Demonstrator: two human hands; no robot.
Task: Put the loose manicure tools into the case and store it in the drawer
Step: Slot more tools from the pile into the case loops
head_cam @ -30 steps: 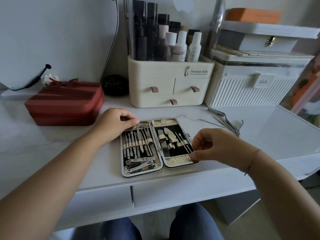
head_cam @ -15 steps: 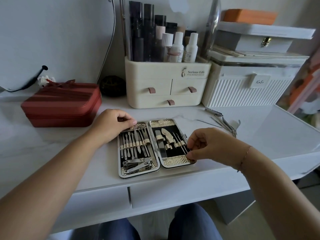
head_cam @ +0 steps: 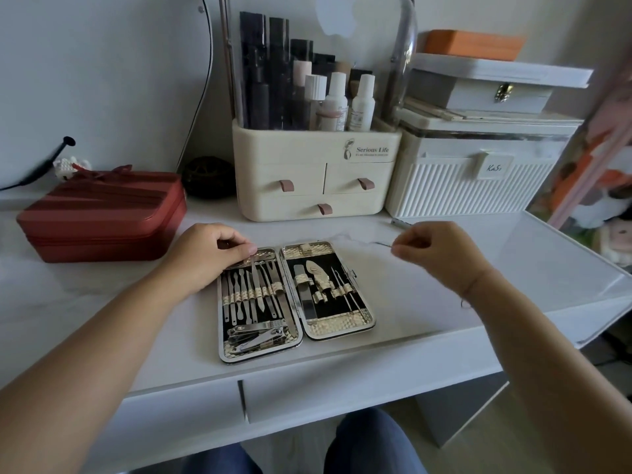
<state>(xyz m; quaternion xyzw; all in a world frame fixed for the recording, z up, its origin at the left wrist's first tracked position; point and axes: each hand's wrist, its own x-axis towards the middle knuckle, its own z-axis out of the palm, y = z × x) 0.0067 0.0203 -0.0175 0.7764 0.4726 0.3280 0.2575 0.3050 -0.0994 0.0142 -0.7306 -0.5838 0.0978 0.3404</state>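
Note:
The manicure case lies open flat on the white desk, both halves lined with metal tools in woven loops. My left hand has its fingers curled on the top rim of the case's left half. To the right of the case, my right hand pinches a thin loose metal tool, whose tip points left just above the desk. The end of another loose tool shows behind that hand; the rest is hidden. The desk drawer below the case is closed.
A red zip case sits at the left. Behind the manicure case stand a cream cosmetics organiser and a white ribbed box, with a dark round object beside them. The desk's right edge is close to my right hand.
My right hand left the case's right half and moved up and to the right, where it now pinches a thin tool. My left hand stayed on the case's top rim.

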